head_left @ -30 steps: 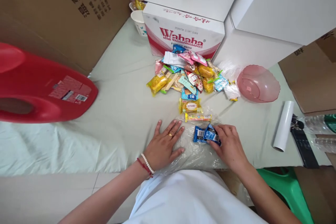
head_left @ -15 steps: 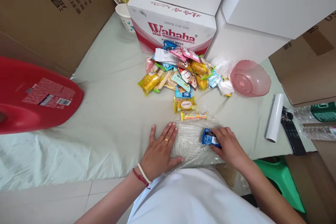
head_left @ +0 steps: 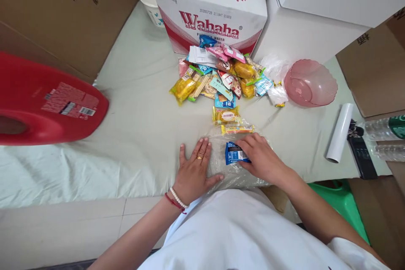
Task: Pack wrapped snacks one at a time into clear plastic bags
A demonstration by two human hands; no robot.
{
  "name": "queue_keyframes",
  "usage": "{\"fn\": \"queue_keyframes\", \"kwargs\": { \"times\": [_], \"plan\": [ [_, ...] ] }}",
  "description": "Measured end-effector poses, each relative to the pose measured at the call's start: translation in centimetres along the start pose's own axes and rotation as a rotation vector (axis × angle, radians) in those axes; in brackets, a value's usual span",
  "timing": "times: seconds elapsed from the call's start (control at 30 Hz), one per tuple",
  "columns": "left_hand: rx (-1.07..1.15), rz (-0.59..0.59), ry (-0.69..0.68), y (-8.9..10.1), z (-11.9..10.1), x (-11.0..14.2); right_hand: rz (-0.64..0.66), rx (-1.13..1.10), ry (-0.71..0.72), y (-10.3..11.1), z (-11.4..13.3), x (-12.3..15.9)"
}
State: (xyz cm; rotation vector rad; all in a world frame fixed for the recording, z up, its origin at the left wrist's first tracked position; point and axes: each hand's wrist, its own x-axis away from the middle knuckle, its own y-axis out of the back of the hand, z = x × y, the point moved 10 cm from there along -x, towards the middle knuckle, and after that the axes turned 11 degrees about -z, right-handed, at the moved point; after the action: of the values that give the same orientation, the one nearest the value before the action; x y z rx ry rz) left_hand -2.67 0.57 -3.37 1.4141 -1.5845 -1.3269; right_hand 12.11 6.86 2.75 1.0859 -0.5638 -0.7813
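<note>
My left hand [head_left: 195, 174] lies flat with fingers spread, at the left edge of a clear plastic bag [head_left: 218, 168] on the cloth. Between the thumb and fingers of my right hand [head_left: 261, 157] is a small blue snack packet [head_left: 232, 154], held over the bag; part of it is hidden under the fingers. Just beyond the bag's far edge lies a narrow yellow snack stick [head_left: 237, 129]. Behind that is a yellow-wrapped snack [head_left: 226, 115], then a heap of mixed snack packets [head_left: 218, 78].
A white and red Wahaha carton [head_left: 211, 17] stands behind the heap. Right of it are a pink bowl [head_left: 310, 83], a white roll [head_left: 339, 133] and a black object [head_left: 362, 158]. A big red jug [head_left: 69, 105] is at left. Paper cups [head_left: 152, 6] stand at the back.
My right hand has moved left with the blue packet, bringing it toward the middle of the bag. My left hand stays flat in place. The view has shifted slightly.
</note>
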Motion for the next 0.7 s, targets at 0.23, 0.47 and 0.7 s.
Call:
{"fn": "queue_keyframes", "kwargs": {
  "times": [0.23, 0.47, 0.7],
  "plan": [
    [0.016, -0.032, 0.003, 0.5, 0.2, 0.2, -0.018, 0.007, 0.072, -2.7, 0.6, -0.2],
    [0.016, -0.274, 0.053, 3.5, 2.3, 1.8, -0.239, -0.116, 0.11, 0.5, -0.4, 2.2],
    [0.314, 0.02, -0.464, 3.6, -1.3, 4.4, -0.166, -0.239, 0.152, 0.8, -3.5, 10.4]
  ]
}}
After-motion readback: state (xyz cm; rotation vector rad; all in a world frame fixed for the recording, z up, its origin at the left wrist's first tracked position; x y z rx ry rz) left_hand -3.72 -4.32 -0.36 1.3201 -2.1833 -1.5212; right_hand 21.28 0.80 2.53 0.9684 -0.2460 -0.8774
